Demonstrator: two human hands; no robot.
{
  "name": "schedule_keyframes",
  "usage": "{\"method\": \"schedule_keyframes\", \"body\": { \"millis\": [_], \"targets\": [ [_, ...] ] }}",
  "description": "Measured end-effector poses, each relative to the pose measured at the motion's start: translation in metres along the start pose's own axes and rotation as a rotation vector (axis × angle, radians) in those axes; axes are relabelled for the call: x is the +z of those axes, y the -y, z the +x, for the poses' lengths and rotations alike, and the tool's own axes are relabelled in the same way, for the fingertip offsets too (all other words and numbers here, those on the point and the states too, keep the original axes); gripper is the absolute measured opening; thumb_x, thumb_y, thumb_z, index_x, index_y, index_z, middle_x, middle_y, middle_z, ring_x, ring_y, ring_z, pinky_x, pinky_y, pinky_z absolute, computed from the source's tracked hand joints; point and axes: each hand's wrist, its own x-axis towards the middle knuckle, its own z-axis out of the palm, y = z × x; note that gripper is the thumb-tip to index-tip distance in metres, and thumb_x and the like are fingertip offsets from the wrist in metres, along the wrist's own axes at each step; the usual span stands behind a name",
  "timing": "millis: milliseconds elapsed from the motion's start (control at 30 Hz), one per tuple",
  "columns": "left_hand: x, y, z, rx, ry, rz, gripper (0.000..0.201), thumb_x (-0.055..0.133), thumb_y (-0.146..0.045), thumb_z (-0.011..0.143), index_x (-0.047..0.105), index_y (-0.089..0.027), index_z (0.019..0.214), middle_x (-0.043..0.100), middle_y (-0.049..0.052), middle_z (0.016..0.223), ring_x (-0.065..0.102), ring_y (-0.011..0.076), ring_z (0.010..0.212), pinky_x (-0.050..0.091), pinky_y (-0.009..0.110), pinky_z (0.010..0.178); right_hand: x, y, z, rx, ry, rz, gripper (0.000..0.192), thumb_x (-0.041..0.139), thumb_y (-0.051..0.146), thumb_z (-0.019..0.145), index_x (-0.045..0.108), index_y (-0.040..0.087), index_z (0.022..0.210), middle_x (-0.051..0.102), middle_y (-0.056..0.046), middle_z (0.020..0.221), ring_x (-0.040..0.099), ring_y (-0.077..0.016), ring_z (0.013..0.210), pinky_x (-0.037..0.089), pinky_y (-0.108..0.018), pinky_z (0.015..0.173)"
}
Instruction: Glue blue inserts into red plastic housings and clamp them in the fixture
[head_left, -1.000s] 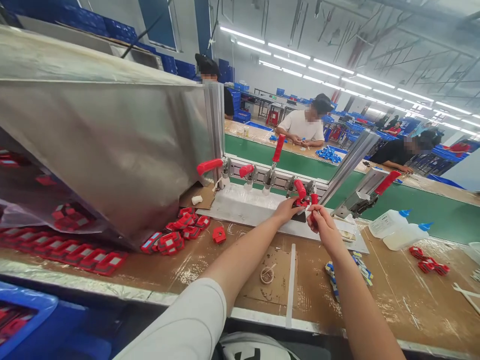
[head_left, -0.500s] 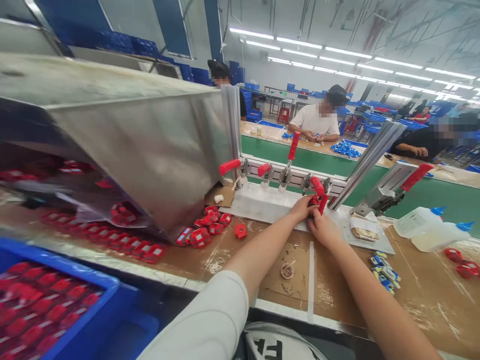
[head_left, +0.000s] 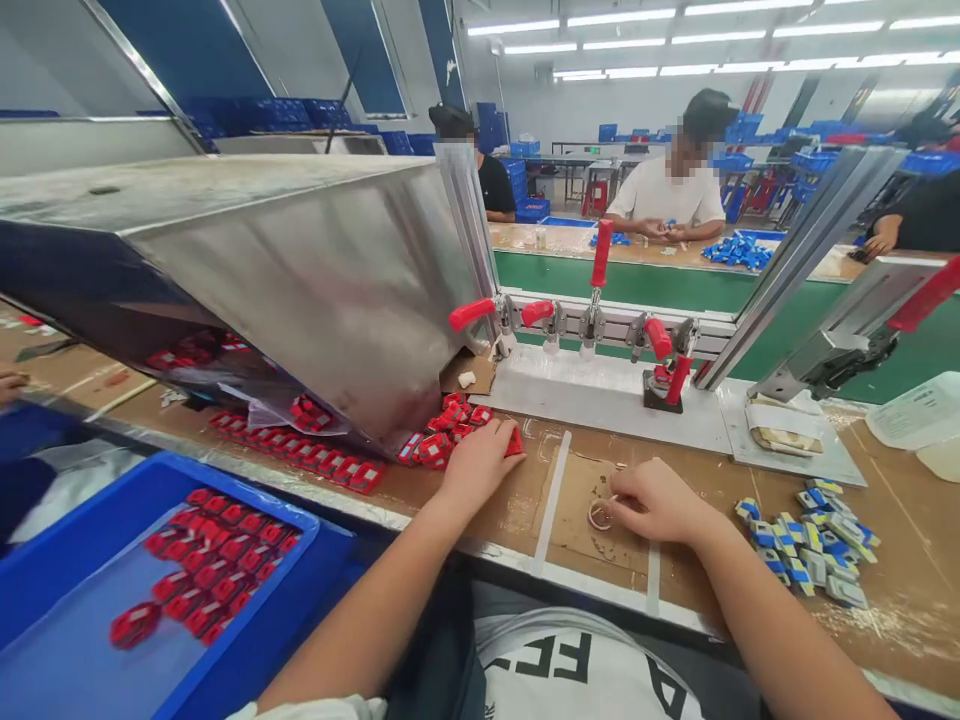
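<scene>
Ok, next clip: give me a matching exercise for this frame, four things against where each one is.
Things:
1. left hand
2. right hand
3. blue tray
4. blue and white parts

Places:
A. far right of the bench
B. on a red part by the chute mouth
C. lower left, holding red parts
D. on cardboard, at a small ring

Pairs: 1-B, 2-D, 3-C, 4-A
</scene>
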Motion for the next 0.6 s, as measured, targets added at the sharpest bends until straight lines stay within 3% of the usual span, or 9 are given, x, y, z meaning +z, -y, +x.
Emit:
{"method": "schedule_keyframes", "body": {
  "millis": [67,167,267,433,533,600],
  "targets": [
    [0.009,-0.006,0.001,0.015,0.045,-0.326,0.04,0.076,-0.035,0.084,0.061,-0.022,0.119,0.07,0.009,0.116,0.07,0.0269,0.105,0.055,0.039,0.091,0.003,0.001,0.0,-0.065,0.011,0.0,0.037,0.051,0.034,0.1,0.06,0.019,0.068,0.065,-0.002,0.066,0.047,-0.0131,0.058,0.021,-0.03,0.06],
    [0.023,-0.032,0.015,-0.002,0.203,-0.923,0.049,0.08,-0.037,0.079,0.056,-0.023,0.119,0.072,0.007,0.116,0.071,0.0218,0.103,0.055,0.038,0.095,0.005,0.0,0.0,-0.11,-0.017,-0.001,0.034,0.048,0.028,0.101,0.06,0.019,0.07,0.066,-0.002,0.07,0.049,-0.0131,0.06,0.024,-0.03,0.062],
    [0.033,-0.065,0.039,0.022,0.36,-1.27,0.058,0.087,-0.029,0.069,0.052,-0.021,0.115,0.073,0.01,0.118,0.071,0.0211,0.105,0.054,0.036,0.095,0.006,-0.001,0.0,-0.106,-0.033,0.012,0.029,0.05,0.023,0.096,0.056,0.019,0.068,0.064,-0.001,0.067,0.047,-0.0125,0.06,0.026,-0.03,0.063],
    [0.048,-0.1,0.07,0.072,0.586,-1.425,0.056,0.084,-0.027,0.074,0.051,-0.021,0.119,0.068,0.015,0.133,0.071,0.0169,0.095,0.054,0.029,0.082,0.009,0.001,-0.002,-0.082,-0.01,0.12,0.032,0.052,0.022,0.092,0.045,0.019,0.061,0.055,0.001,0.061,0.039,-0.0117,0.057,0.025,-0.029,0.061],
    [0.059,-0.102,0.072,0.105,0.621,-1.439,0.06,0.083,-0.032,0.077,0.052,-0.022,0.128,0.064,0.016,0.139,0.072,0.0184,0.095,0.054,0.029,0.078,0.01,-0.001,-0.003,-0.083,-0.031,0.273,0.036,0.049,0.025,0.093,0.038,0.02,0.059,0.046,0.003,0.058,0.035,-0.0115,0.057,0.023,-0.029,0.06],
    [0.066,-0.099,0.07,0.122,0.643,-1.429,0.061,0.085,-0.033,0.077,0.055,-0.02,0.128,0.065,0.016,0.136,0.072,0.0202,0.101,0.055,0.032,0.085,0.01,-0.005,-0.004,-0.056,-0.113,0.419,0.039,0.048,0.028,0.093,0.032,0.02,0.058,0.035,0.004,0.055,0.031,-0.011,0.055,0.023,-0.028,0.058]
  ]
}}
